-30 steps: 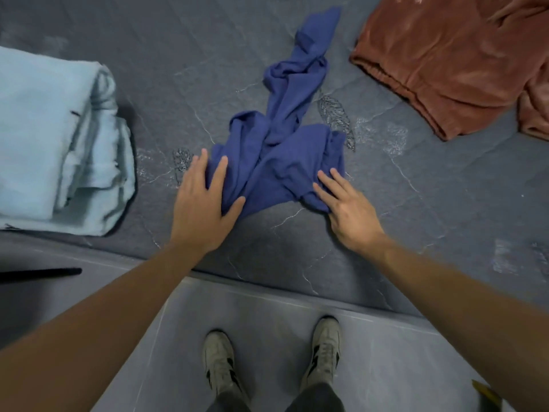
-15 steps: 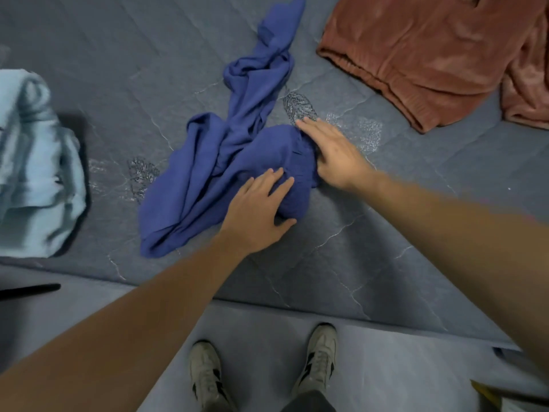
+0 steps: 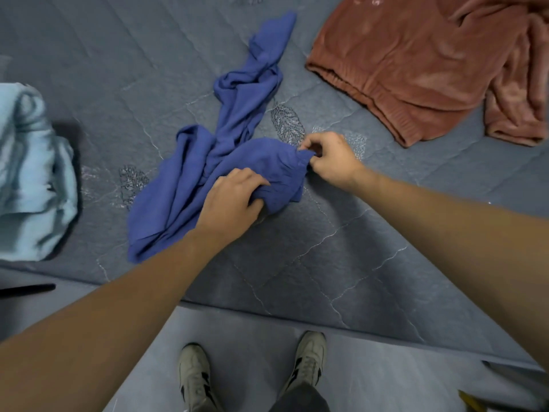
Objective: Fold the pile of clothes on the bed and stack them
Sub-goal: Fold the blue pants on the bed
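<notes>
A crumpled blue garment lies in the middle of the grey quilted bed, one twisted end stretching away from me. My left hand grips a bunch of its fabric at the near right part. My right hand pinches the garment's right edge just beyond that. A folded light-blue garment sits at the left edge of the view. A rust-coloured velvety garment lies spread at the far right.
The bed's front edge runs across the lower part of the view, and my shoes stand on the floor in front of it. A dark thin object lies at the left by the edge.
Both hands went from lying flat on the blue garment to curling round its right-hand part. My left hand shifted from the garment's left side to its right side.
</notes>
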Demonstrator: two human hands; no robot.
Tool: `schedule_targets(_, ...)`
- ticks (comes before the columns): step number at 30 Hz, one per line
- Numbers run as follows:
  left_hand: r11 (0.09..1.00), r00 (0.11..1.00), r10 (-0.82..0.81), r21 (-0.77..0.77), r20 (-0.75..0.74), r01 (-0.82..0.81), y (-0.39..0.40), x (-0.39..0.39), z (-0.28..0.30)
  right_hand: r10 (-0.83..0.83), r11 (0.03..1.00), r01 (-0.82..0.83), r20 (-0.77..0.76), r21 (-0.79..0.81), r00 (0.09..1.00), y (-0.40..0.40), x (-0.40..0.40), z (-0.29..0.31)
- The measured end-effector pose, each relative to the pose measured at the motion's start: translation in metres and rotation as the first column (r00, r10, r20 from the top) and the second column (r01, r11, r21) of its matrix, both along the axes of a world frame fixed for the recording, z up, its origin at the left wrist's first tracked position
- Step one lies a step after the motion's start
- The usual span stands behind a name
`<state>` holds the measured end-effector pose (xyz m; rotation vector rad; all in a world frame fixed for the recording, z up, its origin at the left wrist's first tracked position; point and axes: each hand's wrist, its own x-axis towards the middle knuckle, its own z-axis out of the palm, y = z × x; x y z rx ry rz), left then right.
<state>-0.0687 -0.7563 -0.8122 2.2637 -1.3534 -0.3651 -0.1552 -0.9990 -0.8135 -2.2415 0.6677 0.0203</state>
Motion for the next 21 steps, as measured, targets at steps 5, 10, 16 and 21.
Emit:
schedule_targets(5, 0.995, 1.0, 0.006, -0.103, -0.007, -0.006, -0.014, 0.006, 0.049, -0.088, 0.991, 0.085, 0.026, 0.106, 0.996, 0.001, -0.012, 0.033)
schedule_targets(10, 0.974, 0.995, 0.027, -0.22, -0.099, -0.049, -0.021, 0.012, 0.113, -0.141, 0.985, 0.134, 0.058, 0.108, 0.988, 0.0, -0.024, 0.091)
schedule_targets(16, 0.92, 0.978, 0.112, -0.354, -0.176, -0.169, -0.015, 0.022, 0.22, -0.18, 0.983, 0.174, 0.136, 0.052, 0.974, 0.009, -0.037, 0.204)
schedule_targets(21, 0.893, 0.967, 0.11, -0.403, -0.232, -0.198, 0.003, 0.027, 0.328, -0.134, 0.991, 0.137, 0.194, -0.001, 0.972, 0.02, -0.053, 0.322)
